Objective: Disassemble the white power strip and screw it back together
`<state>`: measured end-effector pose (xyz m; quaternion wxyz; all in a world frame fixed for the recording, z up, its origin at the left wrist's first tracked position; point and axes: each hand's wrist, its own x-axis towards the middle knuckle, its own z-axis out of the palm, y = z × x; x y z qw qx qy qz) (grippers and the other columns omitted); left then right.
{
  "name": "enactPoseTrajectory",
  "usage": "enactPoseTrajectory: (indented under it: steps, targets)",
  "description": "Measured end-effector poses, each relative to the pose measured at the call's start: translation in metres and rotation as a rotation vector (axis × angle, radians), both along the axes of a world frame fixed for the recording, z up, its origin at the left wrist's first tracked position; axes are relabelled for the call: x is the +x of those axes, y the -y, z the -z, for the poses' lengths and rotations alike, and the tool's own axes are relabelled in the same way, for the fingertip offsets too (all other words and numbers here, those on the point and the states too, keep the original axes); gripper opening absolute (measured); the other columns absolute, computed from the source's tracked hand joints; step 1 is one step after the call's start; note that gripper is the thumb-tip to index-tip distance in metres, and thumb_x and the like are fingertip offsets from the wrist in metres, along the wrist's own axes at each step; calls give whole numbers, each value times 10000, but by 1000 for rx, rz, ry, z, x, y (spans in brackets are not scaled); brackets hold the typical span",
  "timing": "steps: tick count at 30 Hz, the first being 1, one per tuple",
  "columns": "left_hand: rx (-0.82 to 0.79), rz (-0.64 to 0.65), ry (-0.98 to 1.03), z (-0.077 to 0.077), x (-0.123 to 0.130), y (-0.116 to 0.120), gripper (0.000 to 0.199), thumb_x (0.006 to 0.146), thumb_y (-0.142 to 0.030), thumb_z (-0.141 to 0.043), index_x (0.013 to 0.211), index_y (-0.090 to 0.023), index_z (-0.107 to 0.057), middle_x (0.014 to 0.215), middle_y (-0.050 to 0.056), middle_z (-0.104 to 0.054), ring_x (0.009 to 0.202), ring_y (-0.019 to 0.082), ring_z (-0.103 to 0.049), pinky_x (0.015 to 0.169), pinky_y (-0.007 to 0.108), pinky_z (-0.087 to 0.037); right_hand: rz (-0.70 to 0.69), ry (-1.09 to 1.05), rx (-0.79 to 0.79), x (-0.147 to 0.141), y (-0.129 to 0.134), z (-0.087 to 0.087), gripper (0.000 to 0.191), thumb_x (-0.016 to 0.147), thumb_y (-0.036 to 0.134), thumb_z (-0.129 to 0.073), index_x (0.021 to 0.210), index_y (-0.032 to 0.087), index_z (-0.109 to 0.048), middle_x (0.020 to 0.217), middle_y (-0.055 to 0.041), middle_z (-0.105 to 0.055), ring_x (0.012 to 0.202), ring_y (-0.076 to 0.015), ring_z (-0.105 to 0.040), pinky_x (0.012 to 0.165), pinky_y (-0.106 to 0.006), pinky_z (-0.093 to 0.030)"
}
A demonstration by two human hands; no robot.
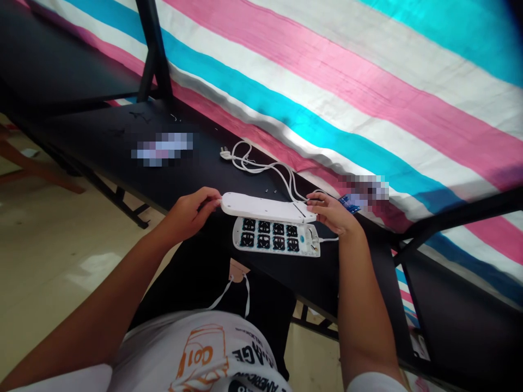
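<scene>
A long white power strip cover (263, 206) with rounded ends is held level above the tabletop. My left hand (196, 213) pinches its left end between thumb and fingers. At the other end my right hand (333, 211) grips the cover, fingertips on top and at its far edge. Just below and nearer to me lies the other half of the power strip (277, 252), with two rows of black socket inserts facing up. From its right end a white cord (329, 239) runs out under my right wrist.
A coiled white cable with a plug (225, 154) lies on the black table (196, 171) behind the cover. Small screws (275, 191) rest nearby. A blue card-like item (350, 203) sits beyond my right hand. Striped sheeting (327, 92) hangs behind; black metal posts (157, 60) frame the table.
</scene>
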<state>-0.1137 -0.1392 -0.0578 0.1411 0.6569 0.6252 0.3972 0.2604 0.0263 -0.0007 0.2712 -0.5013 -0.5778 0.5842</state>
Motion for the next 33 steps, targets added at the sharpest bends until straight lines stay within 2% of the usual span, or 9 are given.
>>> enactPoseTrajectory:
  steps: [5,8,12,17,22,27,33]
  targets:
    - [37,-16,-5,-7,3,4,366,1015,-506,-498,1157,-216,-669,1048,60,-755,859,201,-692,854,298,-543,-22,-105,-24,11,8,-15,620,640,224,-929,1219,264,-711,1100,-51,-750,899,-161,-717,709,-249,-593]
    - [40,7,-19,-12,7,10,367,1013,-505,-507,1151,-216,-687,1087,66,-760,903,215,-705,881,307,-546,-34,-145,-54,21,18,-19,650,668,205,-927,1274,256,-699,1163,-68,-768,985,-184,-737,790,-270,-611]
    - [47,124,-16,-14,13,17,316,1025,-461,-514,1124,-216,-686,1119,73,-756,991,225,-715,943,314,-539,-5,-99,-89,37,29,-14,703,681,212,-926,1336,258,-673,1233,-81,-769,977,-193,-752,761,-264,-608]
    - [45,202,-6,-9,22,24,267,1036,-427,-513,1126,-229,-667,1130,77,-748,1011,222,-717,945,322,-553,-65,-94,-122,55,49,-5,794,714,277,-916,1436,279,-585,1290,-113,-754,1040,-271,-762,774,-333,-622]
    - [50,299,-10,-1,29,24,225,1059,-368,-496,1154,-236,-650,1135,69,-737,1038,209,-705,970,327,-548,-27,-111,-148,65,70,2,783,712,267,-916,1419,304,-581,1235,-94,-776,996,-249,-774,755,-305,-609]
    - [17,286,-22,6,33,24,234,1055,-387,-485,1123,-237,-650,1127,80,-736,1032,221,-699,973,353,-550,1,-74,-136,65,74,6,722,683,276,-923,1346,307,-639,1197,-84,-786,964,-252,-772,739,-319,-613]
    - [26,306,-36,0,32,29,193,1040,-335,-491,1091,-233,-646,1060,76,-729,963,216,-699,913,337,-553,-8,-66,-104,62,73,9,733,693,297,-916,1367,291,-629,1205,-92,-779,961,-244,-758,700,-292,-589]
